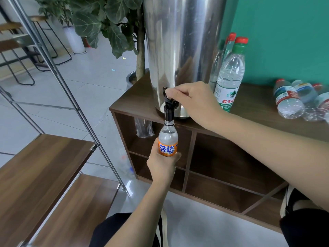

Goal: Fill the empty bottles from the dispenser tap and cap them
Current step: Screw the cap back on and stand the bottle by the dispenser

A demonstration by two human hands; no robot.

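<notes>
Head view: one steel dispenser [183,50] stands on the wooden cabinet [258,111], at its front left corner, with one black tap [168,104] jutting over the front edge. One small bottle [168,139] with an orange label is held upright under the tap, its open mouth touching the spout, its clear upper part showing liquid. The left hand [162,166] grips this bottle from below, fingers and thumb curled round its lower half, forearm rising from the bottom of the frame. The right hand [192,100] reaches in from the right, arm stretched across the cabinet front, fingertips [170,91] bent and pinching the tap lever at its top.

Just right of the dispenser stand upright capped bottles [229,77]: two red caps show plainly, and a third bottle may stand behind them, though that cannot be told for sure. Toward the cabinet's right edge lie about three more bottles on their sides [288,100], overlapping, their exact count unclear.

One clear plastic bag [144,129] hangs in the top left compartment of the cabinet. One large-leafed plant [106,24] rises behind the cabinet's left end. A metal-framed shelf with wooden boards [35,166] stands at the left.
</notes>
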